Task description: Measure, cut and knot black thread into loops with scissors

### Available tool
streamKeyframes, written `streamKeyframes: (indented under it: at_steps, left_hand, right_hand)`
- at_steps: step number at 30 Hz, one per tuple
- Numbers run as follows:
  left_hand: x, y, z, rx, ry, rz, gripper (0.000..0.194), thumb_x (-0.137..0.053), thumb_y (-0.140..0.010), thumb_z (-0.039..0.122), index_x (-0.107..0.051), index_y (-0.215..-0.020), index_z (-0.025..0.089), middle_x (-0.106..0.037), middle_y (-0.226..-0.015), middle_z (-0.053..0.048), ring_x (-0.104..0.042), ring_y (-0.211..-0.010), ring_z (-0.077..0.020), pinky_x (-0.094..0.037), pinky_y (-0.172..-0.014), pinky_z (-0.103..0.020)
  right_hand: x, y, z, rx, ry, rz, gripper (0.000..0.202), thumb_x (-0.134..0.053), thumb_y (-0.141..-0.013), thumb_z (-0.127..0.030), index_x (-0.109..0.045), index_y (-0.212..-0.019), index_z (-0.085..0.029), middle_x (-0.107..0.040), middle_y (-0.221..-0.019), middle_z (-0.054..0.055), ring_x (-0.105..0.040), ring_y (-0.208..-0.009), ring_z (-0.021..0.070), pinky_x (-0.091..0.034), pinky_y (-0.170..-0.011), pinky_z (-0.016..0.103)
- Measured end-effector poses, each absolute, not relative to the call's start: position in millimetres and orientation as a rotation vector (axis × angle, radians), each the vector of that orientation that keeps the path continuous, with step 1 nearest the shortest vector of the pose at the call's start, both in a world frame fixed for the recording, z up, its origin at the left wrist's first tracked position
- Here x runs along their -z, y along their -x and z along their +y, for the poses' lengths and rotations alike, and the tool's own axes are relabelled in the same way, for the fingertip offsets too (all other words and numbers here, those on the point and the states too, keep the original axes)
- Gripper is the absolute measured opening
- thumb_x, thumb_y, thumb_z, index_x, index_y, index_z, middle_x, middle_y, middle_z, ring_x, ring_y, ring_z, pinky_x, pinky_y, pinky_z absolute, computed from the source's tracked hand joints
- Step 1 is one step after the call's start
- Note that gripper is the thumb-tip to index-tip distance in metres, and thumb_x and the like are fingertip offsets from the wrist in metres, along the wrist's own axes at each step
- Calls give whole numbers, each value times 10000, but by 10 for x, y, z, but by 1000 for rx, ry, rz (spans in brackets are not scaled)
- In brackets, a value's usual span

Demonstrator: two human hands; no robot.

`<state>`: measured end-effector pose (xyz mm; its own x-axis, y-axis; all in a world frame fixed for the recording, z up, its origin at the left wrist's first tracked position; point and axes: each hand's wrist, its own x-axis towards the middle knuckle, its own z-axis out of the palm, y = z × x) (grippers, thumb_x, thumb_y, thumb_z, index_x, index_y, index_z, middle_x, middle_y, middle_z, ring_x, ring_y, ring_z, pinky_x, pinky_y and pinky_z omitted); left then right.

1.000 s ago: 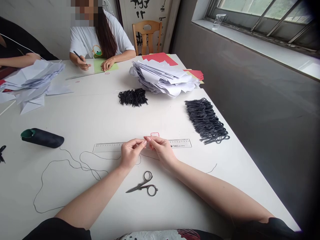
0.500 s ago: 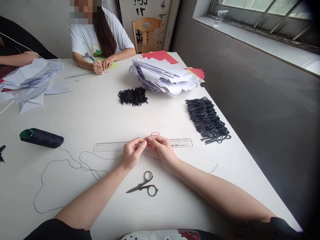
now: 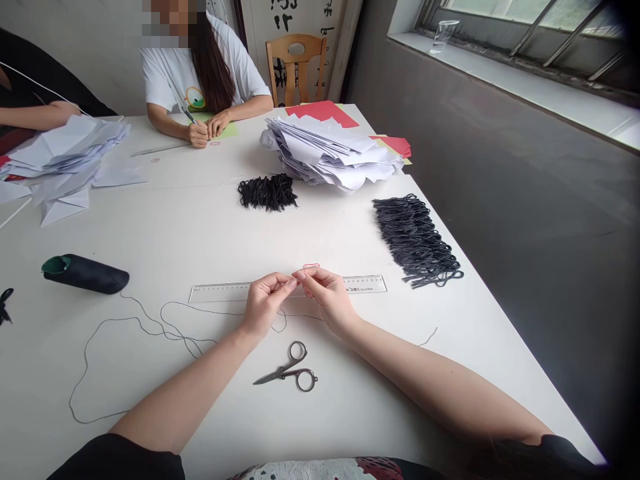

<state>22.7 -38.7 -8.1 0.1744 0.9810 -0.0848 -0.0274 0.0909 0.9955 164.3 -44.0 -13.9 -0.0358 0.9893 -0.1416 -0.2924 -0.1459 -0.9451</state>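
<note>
Both my hands meet over a clear ruler on the white table, fingertips pinched together. My left hand and my right hand are closed at the dark thread, but what lies between the fingertips is too small to make out. A small red outlined rectangle shows just beyond my right fingers. The thread runs left in loose loops to a black spool lying on its side. Nearer to me, between my forearms, lies a pair of scissors with its blades pointing left.
Bundles of black looped cord lie ahead and at the right. Behind them is a heap of white paper with red sheets. Across the table, a person in a white shirt holds a pen; more paper lies left.
The whole view has shifted slightly. My hands stay pinched together in nearly the same place, with only small finger movements.
</note>
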Motion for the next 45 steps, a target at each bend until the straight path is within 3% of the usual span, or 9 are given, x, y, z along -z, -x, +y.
streamKeyframes:
  at_steps: [5, 8, 11, 13, 15, 19, 23, 29, 45]
  left_hand:
    - [124, -205, -388, -1002, -1324, 1140, 265, -661, -805, 404, -670, -685, 167, -358, -491, 50, -277, -466, -75, -232, -466, -246]
    - [122, -197, -400, -1000, -1439, 1153, 266, -623, -837, 389, -657, -692, 169, -451, -525, 28, -396, -508, -103, -337, -515, -257]
    - [80, -191, -414, -1158, -1735, 1203, 200, -571, -868, 340, -672, -824, 174, -647, -809, -52, -589, -809, -191, -469, -764, -340]
    - [54, -195, -424, -1299, -1889, 1254, 189, -604, -845, 311, -665, -959, 174, -657, -1050, -93, -576, -1055, -241, -430, -960, -418]
    - [48, -208, -434, -1317, -1857, 1239, 263, -653, -819, 303, -648, -1049, 175, -650, -1137, -103, -567, -1134, -253, -407, -1028, -444]
    - [83, -242, -451, -1103, -1444, 1061, 263, -682, -819, 344, -694, -1002, 156, -724, -989, -99, -681, -940, -240, -541, -885, -398]
    - [89, -256, -444, -1035, -1185, 1045, 273, -714, -784, 398, -732, -825, 128, -732, -784, -83, -698, -740, -216, -585, -749, -360]
    - [46, -250, -397, -1020, -988, 1084, 303, -762, -723, 425, -735, -802, 134, -731, -771, -88, -697, -745, -213, -576, -699, -328]
    - [91, -216, -370, -928, -1051, 1055, 313, -746, -733, 430, -735, -785, 121, -738, -801, -99, -713, -789, -247, -586, -715, -346]
  right_hand:
    - [138, -1671, -410, -1421, 1141, -879, 275, -757, -713, -448, -692, -772, -188, -592, -719, -4, -435, -604, 102, -377, -628, 279]
    - [121, -1695, -397, -1393, 1155, -904, 283, -756, -708, -456, -689, -761, -187, -588, -694, -5, -447, -608, 108, -388, -635, 284]
    - [99, -1716, -392, -1344, 1135, -991, 265, -739, -731, -453, -692, -757, -194, -607, -751, 12, -475, -638, 117, -405, -657, 298]
    - [91, -1724, -392, -1271, 1114, -1080, 241, -727, -750, -442, -702, -756, -203, -611, -798, 27, -510, -699, 136, -419, -691, 312]
    - [94, -1728, -391, -1191, 1093, -1169, 211, -717, -770, -427, -714, -759, -216, -594, -807, 35, -528, -775, 157, -430, -720, 320]
    - [111, -1730, -389, -1193, 1057, -1240, 199, -697, -797, -425, -725, -780, -229, -548, -770, 40, -521, -834, 180, -461, -682, 311]
    - [105, -1734, -397, -1321, 1058, -1179, 263, -708, -775, -461, -703, -733, -202, -534, -814, 41, -533, -749, 159, -479, -617, 302]
    - [86, -1733, -411, -1513, 1077, -1056, 347, -643, -815, -505, -703, -900, -174, -602, -822, 34, -527, -712, 127, -480, -707, 306]
    - [184, -1746, -371, -1450, 1091, -1174, 300, -667, -797, -467, -671, -755, -170, -604, -704, 9, -522, -625, 114, -467, -695, 314]
